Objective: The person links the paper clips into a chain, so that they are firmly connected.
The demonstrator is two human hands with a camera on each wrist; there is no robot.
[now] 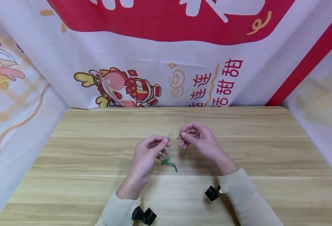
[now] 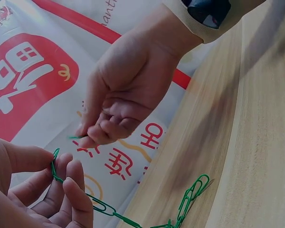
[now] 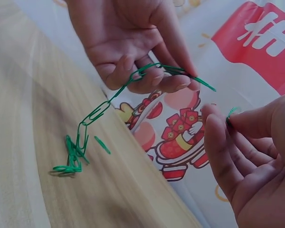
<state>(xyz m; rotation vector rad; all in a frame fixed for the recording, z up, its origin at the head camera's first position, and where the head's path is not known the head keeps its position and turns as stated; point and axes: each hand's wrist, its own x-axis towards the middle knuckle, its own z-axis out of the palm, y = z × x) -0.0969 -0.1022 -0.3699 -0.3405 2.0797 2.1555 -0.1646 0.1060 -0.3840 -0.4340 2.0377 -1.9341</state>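
Observation:
My left hand (image 1: pixel 146 155) pinches the end clip of a chain of green paper clips (image 1: pixel 168 163) between thumb and index finger, one loop sticking out past the fingertips. From there the chain (image 3: pixel 96 114) runs across the fingers and hangs down, its lower end bunched on the table in the right wrist view. Slightly apart from it, my right hand (image 1: pixel 202 141) pinches a single green paper clip (image 3: pixel 231 114) by thumb and fingertip, mostly covered by the fingers. A short gap separates the two hands, and both are raised over the table.
The wooden table (image 1: pixel 98 188) spreads under both hands. White printed cloth (image 1: pixel 143 50) with red shapes and cartoon figures stands along its back edge, and more cloth flanks both sides. Each sleeved wrist carries a small black camera (image 1: pixel 212 192).

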